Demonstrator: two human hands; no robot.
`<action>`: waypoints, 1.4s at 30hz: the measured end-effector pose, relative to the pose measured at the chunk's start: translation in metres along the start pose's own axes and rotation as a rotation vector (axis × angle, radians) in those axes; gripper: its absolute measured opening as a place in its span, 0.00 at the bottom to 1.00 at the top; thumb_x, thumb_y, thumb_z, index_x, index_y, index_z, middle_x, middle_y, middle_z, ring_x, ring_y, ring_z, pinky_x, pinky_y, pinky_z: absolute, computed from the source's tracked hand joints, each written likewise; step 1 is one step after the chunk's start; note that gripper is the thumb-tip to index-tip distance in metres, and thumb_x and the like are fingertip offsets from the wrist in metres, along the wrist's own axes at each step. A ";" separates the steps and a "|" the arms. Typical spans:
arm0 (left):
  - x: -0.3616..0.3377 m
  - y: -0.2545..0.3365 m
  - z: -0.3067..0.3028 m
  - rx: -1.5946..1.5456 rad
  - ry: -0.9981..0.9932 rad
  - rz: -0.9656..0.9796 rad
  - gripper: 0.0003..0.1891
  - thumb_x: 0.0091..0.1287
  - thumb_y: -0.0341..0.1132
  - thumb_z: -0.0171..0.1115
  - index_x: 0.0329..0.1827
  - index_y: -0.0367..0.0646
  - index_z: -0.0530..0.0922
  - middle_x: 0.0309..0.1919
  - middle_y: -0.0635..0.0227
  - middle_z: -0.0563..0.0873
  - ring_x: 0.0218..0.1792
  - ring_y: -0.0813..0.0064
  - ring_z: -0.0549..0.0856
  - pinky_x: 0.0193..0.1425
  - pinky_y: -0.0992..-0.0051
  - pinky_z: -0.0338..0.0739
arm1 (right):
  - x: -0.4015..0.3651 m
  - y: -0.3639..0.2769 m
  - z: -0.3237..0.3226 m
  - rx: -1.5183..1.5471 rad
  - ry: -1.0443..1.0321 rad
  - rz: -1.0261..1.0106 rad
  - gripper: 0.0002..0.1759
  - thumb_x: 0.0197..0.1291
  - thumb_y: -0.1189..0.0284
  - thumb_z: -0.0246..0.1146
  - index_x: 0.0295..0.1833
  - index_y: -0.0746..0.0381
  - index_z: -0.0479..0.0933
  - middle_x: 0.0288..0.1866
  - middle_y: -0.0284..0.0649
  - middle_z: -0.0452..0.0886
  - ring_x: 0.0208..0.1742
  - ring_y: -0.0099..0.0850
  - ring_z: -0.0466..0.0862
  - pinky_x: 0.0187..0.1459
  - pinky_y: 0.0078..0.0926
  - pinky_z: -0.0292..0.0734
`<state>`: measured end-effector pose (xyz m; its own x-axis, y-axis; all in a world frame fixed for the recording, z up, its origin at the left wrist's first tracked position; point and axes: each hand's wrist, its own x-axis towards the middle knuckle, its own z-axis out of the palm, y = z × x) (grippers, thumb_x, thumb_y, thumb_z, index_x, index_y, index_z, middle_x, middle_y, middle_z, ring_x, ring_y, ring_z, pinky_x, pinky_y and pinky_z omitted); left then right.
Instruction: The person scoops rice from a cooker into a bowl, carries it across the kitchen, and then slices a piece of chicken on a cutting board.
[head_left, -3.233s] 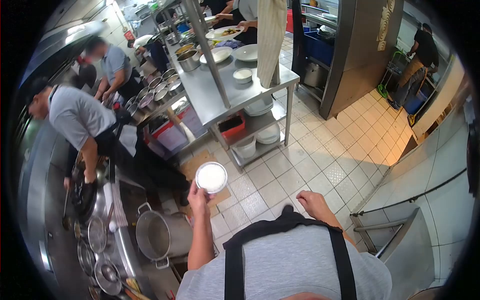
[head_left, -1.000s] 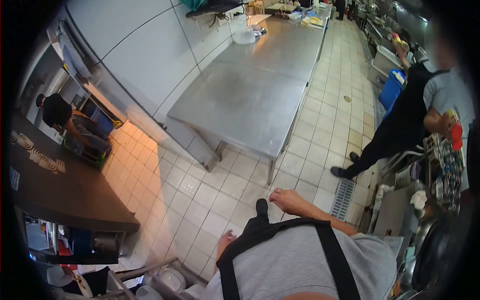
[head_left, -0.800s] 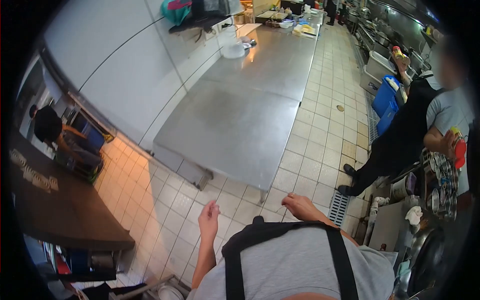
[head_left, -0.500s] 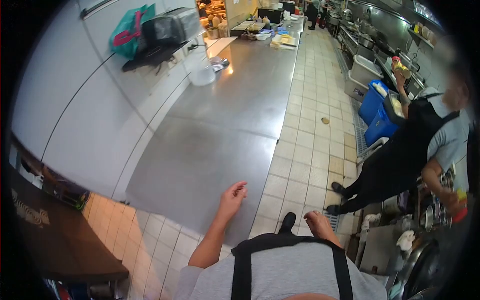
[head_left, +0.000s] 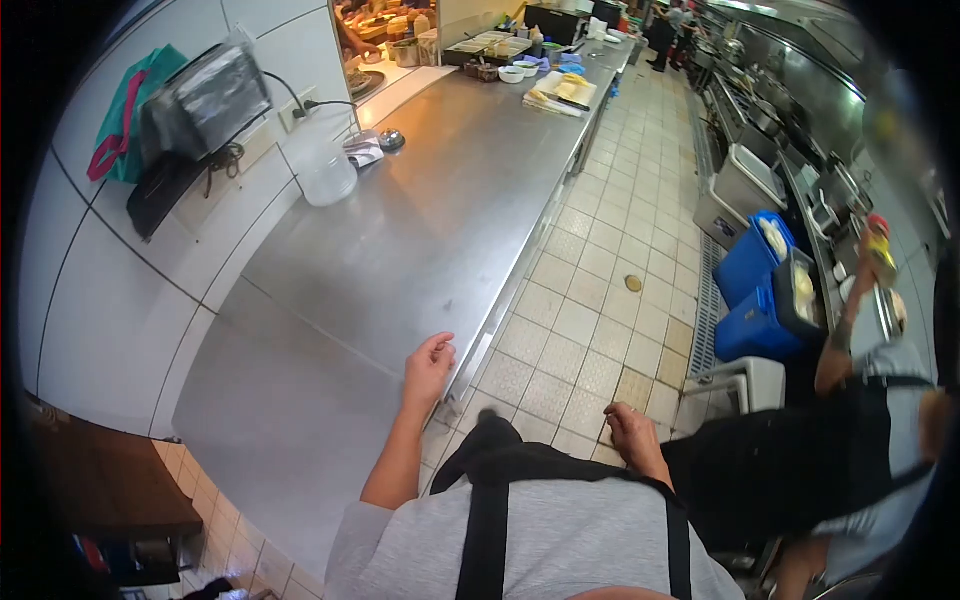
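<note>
My left hand (head_left: 430, 370) hangs over the right edge of a long steel counter (head_left: 400, 250), its fingers loosely curled and holding nothing I can see. My right hand (head_left: 636, 440) is low at my side above the tiled floor, half curled, with nothing visible in it. A white chopping board (head_left: 560, 94) with a knife (head_left: 567, 102) lies toward the far end of the counter. A clear plastic tub (head_left: 328, 176) and a call bell (head_left: 391, 140) stand by the wall.
A co-worker in a black apron (head_left: 790, 460) stands close on my right, one raised hand at a bottle with a red cap (head_left: 879, 240). Blue bins (head_left: 752, 322) and a white stool (head_left: 752, 385) line the right side. A tiled aisle (head_left: 590, 290) runs ahead.
My view has moved forward along the counter, with the tub, bell and chopping board now nearer. The co-worker is closer on my right. Both my hands stay without anything visible in them.
</note>
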<state>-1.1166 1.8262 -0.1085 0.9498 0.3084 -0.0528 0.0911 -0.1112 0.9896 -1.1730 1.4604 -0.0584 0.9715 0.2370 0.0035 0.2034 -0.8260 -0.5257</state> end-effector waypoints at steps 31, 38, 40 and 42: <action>0.616 0.112 0.482 0.024 -0.029 0.094 0.13 0.64 0.30 0.60 0.50 0.37 0.80 0.33 0.64 0.85 0.31 0.79 0.83 0.39 0.77 0.77 | 0.631 0.495 -0.200 0.346 -0.480 0.485 0.21 0.66 0.60 0.56 0.56 0.65 0.76 0.44 0.50 0.83 0.44 0.42 0.83 0.45 0.36 0.75; 0.697 0.101 0.463 0.175 0.421 0.099 0.13 0.62 0.29 0.62 0.49 0.38 0.80 0.39 0.60 0.84 0.36 0.71 0.84 0.43 0.75 0.78 | 0.912 0.337 -0.229 0.165 -0.220 -0.360 0.21 0.62 0.63 0.61 0.59 0.57 0.74 0.51 0.46 0.80 0.48 0.44 0.82 0.45 0.36 0.79; 0.720 0.122 0.456 0.314 0.510 0.130 0.14 0.60 0.29 0.62 0.50 0.38 0.80 0.43 0.58 0.82 0.39 0.67 0.83 0.45 0.72 0.78 | 0.955 0.293 -0.191 0.047 -0.197 -0.533 0.26 0.61 0.61 0.61 0.64 0.54 0.69 0.48 0.47 0.79 0.46 0.45 0.82 0.42 0.38 0.79; 0.745 0.132 0.457 0.427 0.612 0.142 0.15 0.59 0.30 0.63 0.50 0.38 0.79 0.46 0.57 0.81 0.42 0.63 0.83 0.47 0.69 0.78 | 0.973 0.239 -0.175 -0.151 -0.233 -0.647 0.34 0.60 0.57 0.62 0.70 0.49 0.61 0.45 0.48 0.80 0.35 0.45 0.84 0.36 0.38 0.79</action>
<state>-0.2603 1.6098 -0.0783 0.6367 0.7193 0.2779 0.2065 -0.5063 0.8372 -0.1574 1.4037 -0.0318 0.6020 0.7941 0.0842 0.7627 -0.5404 -0.3553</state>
